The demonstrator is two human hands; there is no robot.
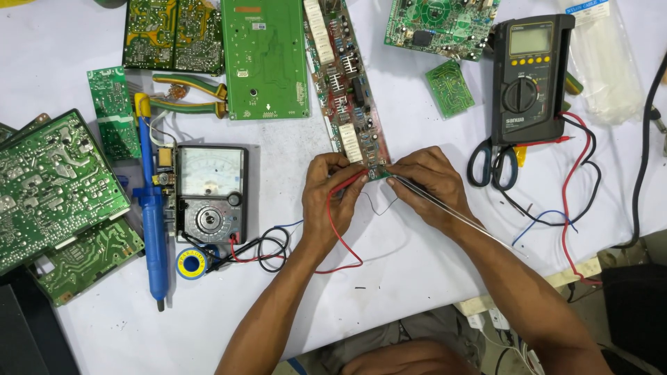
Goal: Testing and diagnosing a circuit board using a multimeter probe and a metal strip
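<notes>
1. Head view, the hands: the left hand point(332, 194) is closed round a red test probe point(349, 180), its tip pressed to the near end of a long narrow circuit board point(345, 90) lying on the white table point(417, 278). The right hand point(425, 186) pinches a thin grey rod point(451, 214), perhaps a second probe or a length of solder, its end on the same corner of the board. The two hands sit close together, nearly touching at the fingertips.

2. Head view, the contact point: both tips meet among tightly packed parts. A small slip of either hand could bridge two neighbouring joints and, if the board is live, short them. Whether it is powered cannot be told.

3. Head view, the leads: the red wire point(340, 239) loops under the left wrist toward the analogue meter point(210, 191). A forearm dragging on it could pull the probe off its spot or shift the meter.

4. Head view, surroundings: the blue desoldering pump point(153, 215), solder reel point(190, 264) and digital multimeter point(529, 76) with scissors point(492, 167) beside it lie well apart from the hands, though loose cables near the right elbow could snag.
</notes>
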